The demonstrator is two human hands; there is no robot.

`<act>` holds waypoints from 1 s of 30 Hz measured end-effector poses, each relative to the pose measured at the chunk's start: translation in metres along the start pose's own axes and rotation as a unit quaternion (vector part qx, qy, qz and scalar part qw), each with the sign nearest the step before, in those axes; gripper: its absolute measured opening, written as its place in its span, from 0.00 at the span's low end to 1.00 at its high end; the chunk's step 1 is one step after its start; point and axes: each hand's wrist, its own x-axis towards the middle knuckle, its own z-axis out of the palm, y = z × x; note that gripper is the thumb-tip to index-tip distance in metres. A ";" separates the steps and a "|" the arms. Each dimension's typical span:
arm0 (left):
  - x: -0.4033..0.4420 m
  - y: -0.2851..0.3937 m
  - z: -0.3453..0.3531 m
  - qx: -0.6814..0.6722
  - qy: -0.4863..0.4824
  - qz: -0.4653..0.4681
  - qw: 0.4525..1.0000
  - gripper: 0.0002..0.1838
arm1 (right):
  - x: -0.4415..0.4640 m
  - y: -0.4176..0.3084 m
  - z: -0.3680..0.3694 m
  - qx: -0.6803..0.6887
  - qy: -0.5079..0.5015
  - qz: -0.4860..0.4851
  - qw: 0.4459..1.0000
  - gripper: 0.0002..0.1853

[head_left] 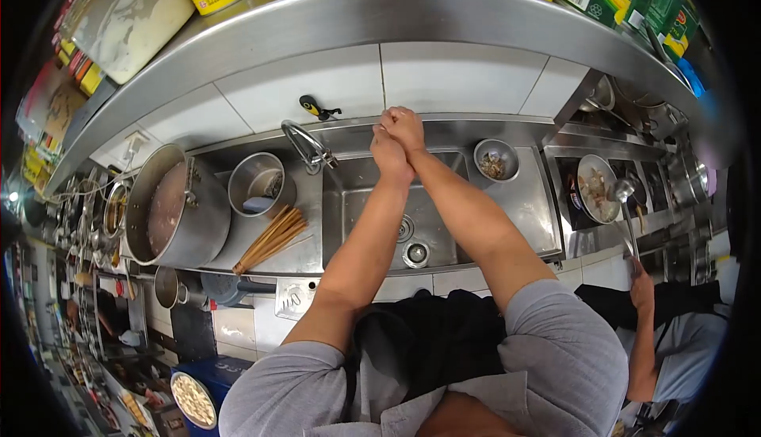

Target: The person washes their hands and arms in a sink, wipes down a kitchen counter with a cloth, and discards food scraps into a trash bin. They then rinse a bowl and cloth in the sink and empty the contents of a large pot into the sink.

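My left hand [390, 154] and my right hand [403, 128] are pressed together above the back edge of the steel sink [361, 215]. Both have their fingers curled closed. Whatever may lie between them is hidden. Just left of my hands a curved metal faucet [305, 139] reaches over the basin. Under my forearms, a drain strainer [415, 254] shows at the sink's bottom. To the right, a metal bowl [497, 159] with small brownish pieces in it stands on the counter.
Left on the counter stand a large stockpot [208, 215], a smaller pot [273, 203] and a bamboo brush [271, 240]. A shelf edge [380, 24] with cans crosses above. On the right, a co-worker's hand [642, 288] holds a ladle [625, 199] over a pan [596, 174].
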 end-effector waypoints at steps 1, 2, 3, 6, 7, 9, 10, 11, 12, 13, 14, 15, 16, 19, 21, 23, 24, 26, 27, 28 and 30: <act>-0.004 -0.005 -0.003 0.021 0.005 0.046 0.999 0.21 | -0.002 -0.005 -0.002 -0.089 0.087 -0.081 0.989 0.18; -0.006 -0.008 -0.005 0.042 0.009 0.092 0.995 0.20 | -0.005 -0.009 -0.005 -0.088 0.085 -0.085 0.989 0.18; -0.004 -0.004 -0.008 0.038 0.010 0.096 0.995 0.20 | -0.012 -0.021 -0.015 -0.060 0.099 -0.148 0.982 0.15; 0.030 0.005 -0.034 -0.007 -0.099 0.005 0.995 0.15 | -0.041 -0.049 -0.036 0.024 0.068 -0.254 0.965 0.09; 0.068 -0.009 -0.054 -0.035 -0.241 0.056 0.968 0.12 | -0.051 -0.058 -0.040 0.029 0.038 -0.343 0.938 0.08; 0.046 0.028 -0.038 0.115 -0.390 0.058 0.912 0.09 | -0.056 -0.071 -0.052 -0.004 0.024 -0.434 0.901 0.11; 0.032 0.040 -0.028 0.115 -0.390 0.055 0.912 0.09 | -0.053 -0.073 -0.058 -0.004 0.024 -0.432 0.902 0.11; 0.022 0.049 -0.020 0.240 -0.430 0.092 0.865 0.10 | -0.046 -0.072 -0.065 -0.022 -0.069 -0.354 0.933 0.13; 0.014 0.056 -0.013 0.360 -0.464 0.127 0.800 0.10 | -0.037 -0.074 -0.071 -0.039 -0.159 -0.271 0.949 0.15; 0.010 0.061 -0.008 0.471 -0.488 0.160 0.717 0.10 | -0.028 -0.078 -0.077 -0.022 -0.258 -0.116 0.959 0.19; 0.006 0.065 -0.004 0.572 -0.504 0.189 0.619 0.11 | -0.020 -0.076 -0.081 -0.023 -0.257 -0.111 0.960 0.19; 0.003 0.067 -0.003 0.660 -0.510 0.216 0.508 0.11 | -0.016 -0.079 -0.088 0.037 -0.354 -0.062 0.933 0.20; 0.001 0.069 -0.003 0.734 -0.505 0.240 0.385 0.12 | -0.016 -0.083 -0.093 0.097 -0.444 -0.014 0.891 0.22; -0.016 0.082 -0.001 0.696 -0.567 0.309 0.314 0.07 | -0.037 -0.070 -0.080 0.207 -0.375 0.093 0.899 0.29; -0.019 0.090 -0.009 0.662 -0.608 0.355 0.258 0.05 | -0.046 -0.056 -0.063 0.316 -0.300 0.129 0.891 0.30; -0.015 0.098 -0.022 0.565 -0.572 0.507 0.311 0.03 | -0.049 -0.048 -0.052 0.500 -0.318 0.278 0.756 0.27; -0.014 0.102 -0.020 0.563 -0.575 0.506 0.311 0.03 | -0.051 -0.050 -0.047 0.500 -0.315 0.279 0.757 0.27; -0.011 0.106 -0.013 0.508 -0.470 0.606 0.393 0.07 | -0.054 -0.057 -0.036 0.672 -0.225 0.287 0.644 0.22; -0.012 0.102 -0.019 0.508 -0.425 0.586 0.466 0.07 | -0.054 -0.060 -0.032 0.745 -0.176 0.284 0.578 0.20; -0.017 0.091 -0.020 0.504 -0.427 0.589 0.466 0.07 | -0.051 -0.062 -0.029 0.744 -0.174 0.281 0.581 0.20; -0.034 0.067 -0.019 0.322 -0.257 0.433 0.802 0.11 | -0.041 -0.065 -0.024 0.781 -0.210 0.159 0.567 0.20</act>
